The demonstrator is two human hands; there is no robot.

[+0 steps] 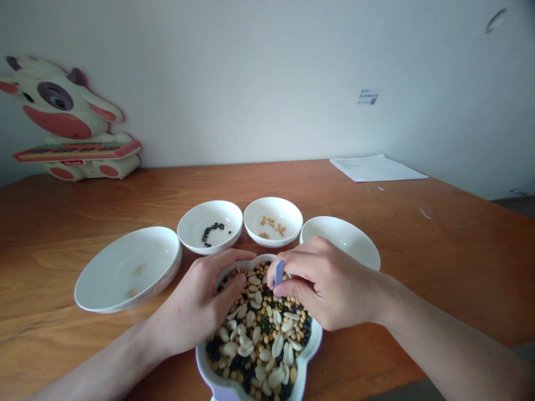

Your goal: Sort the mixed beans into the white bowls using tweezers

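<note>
A white-and-lavender tray (314, 340) with a wavy rim lies in front of me, filled with mixed peanuts (277, 345), yellow beans, black beans and small green beans. My left hand (204, 301) grips its upper left rim, with the thumb over the beans inside and the fingers along the outer edge. Over the tray's upper right part, my right hand (324, 284) is closed on a flat lavender strip that looks like plastic tweezers (278, 273). Its lower end is hidden by my fingers and the beans, so I cannot tell whether it holds one.
Beyond the tray stand a white bowl (96, 278) holding a few pale pieces, a bowl (186, 231) with black beans, a bowl (295, 220) with yellow beans, and another bowl (359, 239) partly behind my right hand. A cow-shaped toy keyboard (83, 125) and papers (376, 169) rest near the wall.
</note>
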